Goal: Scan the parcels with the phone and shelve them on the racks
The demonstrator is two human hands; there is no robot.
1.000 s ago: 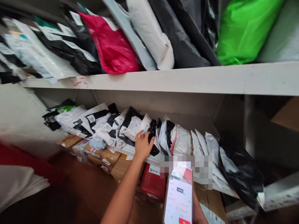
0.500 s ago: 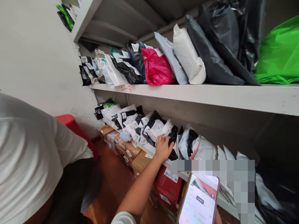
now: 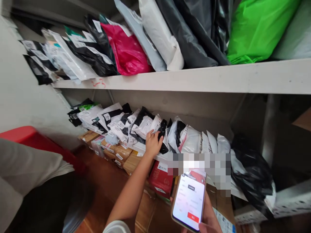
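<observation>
My left hand [image 3: 154,143] rests with its fingers spread on the packages of the lower shelf, touching a white package [image 3: 144,125] and a black package [image 3: 163,137]. I cannot see it grasping either one. My right hand [image 3: 209,215] is wrapped round a phone [image 3: 189,199] at the lower middle. The phone's lit screen faces me and shows a red button near its bottom. White and black parcels lean side by side along the lower shelf, many with printed labels.
Above, a shelf [image 3: 170,79] carries a pink bag [image 3: 128,48], a green bag [image 3: 262,30] and several others. Boxes, one of them red [image 3: 161,181], lie underneath. A person in a white shirt [image 3: 29,165] is at the left, near a red plastic object [image 3: 26,132].
The view has swung right and closer, so the shelves and the person appear further left. My left hand stays on the same packages. More of my right hand and the phone shows.
</observation>
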